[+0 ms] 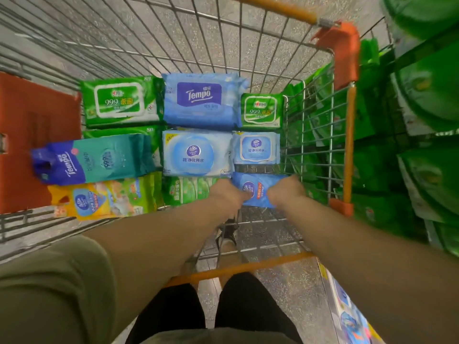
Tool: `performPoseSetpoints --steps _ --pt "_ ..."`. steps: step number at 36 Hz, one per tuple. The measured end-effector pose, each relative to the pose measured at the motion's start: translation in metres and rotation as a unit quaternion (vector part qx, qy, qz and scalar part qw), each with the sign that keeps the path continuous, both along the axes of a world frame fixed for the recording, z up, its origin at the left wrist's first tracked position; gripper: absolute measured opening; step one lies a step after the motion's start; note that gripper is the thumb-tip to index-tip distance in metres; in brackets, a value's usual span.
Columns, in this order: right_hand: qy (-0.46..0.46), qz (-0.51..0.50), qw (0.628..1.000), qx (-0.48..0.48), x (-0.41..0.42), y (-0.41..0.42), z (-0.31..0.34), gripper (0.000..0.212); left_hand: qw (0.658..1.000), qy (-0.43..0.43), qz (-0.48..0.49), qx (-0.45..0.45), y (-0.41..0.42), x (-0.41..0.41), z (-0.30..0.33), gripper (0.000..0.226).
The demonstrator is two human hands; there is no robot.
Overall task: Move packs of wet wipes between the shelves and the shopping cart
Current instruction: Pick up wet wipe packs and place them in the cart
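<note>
Speckled grey shop floor [285, 289] under a wire shopping cart [293, 150] with orange trim; green packs fill the shelves [427, 157] on the right. Cart bottom is lined with wet-wipe packs: green ones, a blue Tempo pack [202, 101], a teal pack [99, 158], a yellow pack [99, 198]. A small blue pack [255, 189], glossy and crinkled, sits at the near right corner, gripped by left hand [227, 193] and right hand [285, 191] at either end.

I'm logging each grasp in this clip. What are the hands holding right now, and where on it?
Both hands hold one small blue wipes pack in the cart: the left hand grips its left end, the right hand its right end.
</note>
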State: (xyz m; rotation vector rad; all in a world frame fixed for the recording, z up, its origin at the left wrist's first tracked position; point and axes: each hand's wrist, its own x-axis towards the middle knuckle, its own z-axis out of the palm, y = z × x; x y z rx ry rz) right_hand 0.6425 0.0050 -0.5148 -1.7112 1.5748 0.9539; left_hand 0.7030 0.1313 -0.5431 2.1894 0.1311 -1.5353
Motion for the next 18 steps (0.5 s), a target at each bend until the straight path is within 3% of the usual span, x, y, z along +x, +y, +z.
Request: performPoseSetpoints --steps 3,7,12,15,18 --pt "-0.006 0.029 0.999 0.017 0.002 -0.001 0.017 0.027 1.0 0.004 0.008 0.002 0.004 0.002 0.015 0.047" --pt "-0.044 0.025 0.999 0.02 -0.002 -0.001 0.037 0.014 1.0 -0.006 -0.022 0.012 0.007 0.007 0.039 0.047" --pt "-0.085 0.061 0.994 0.036 -0.002 0.002 0.072 0.023 0.999 -0.031 -0.024 0.014 0.008 0.01 0.08 0.06" --pt "-0.122 0.096 0.987 0.039 -0.002 0.004 0.095 0.021 0.996 -0.07 -0.052 0.013 0.011 0.012 0.116 0.081" --pt "-0.156 0.12 0.98 0.028 -0.007 0.006 0.118 0.034 0.992 -0.111 -0.056 -0.011 0.017 0.011 0.149 0.084"
